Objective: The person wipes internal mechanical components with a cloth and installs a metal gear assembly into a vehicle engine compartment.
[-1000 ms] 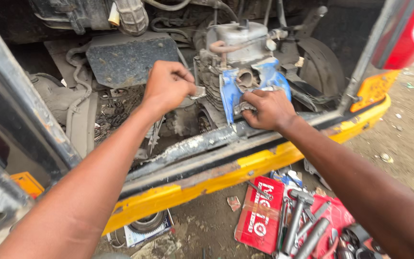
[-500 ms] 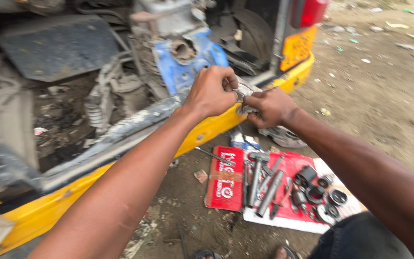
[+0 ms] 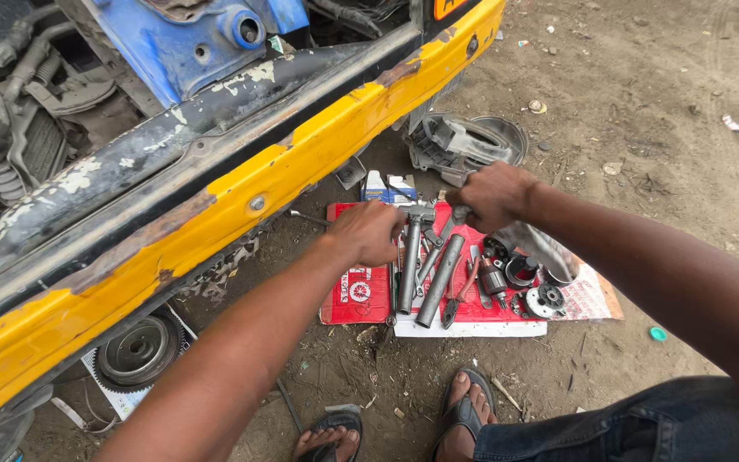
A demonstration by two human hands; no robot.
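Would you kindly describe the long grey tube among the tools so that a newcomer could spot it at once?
Below the yellow bumper, a red sheet on the dirt holds the tools. The tube lies slanted in the sheet's middle, just right of the left hand. It is the longest plain grey cylinder there, open at its lower end, with red-handled pliers beside it.

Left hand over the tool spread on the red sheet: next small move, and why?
Probably lower the left hand and close its fingers on the long grey socket wrench directly beneath it. The right hand already grips a grey rag, and the wrench lies loose on the red sheet.
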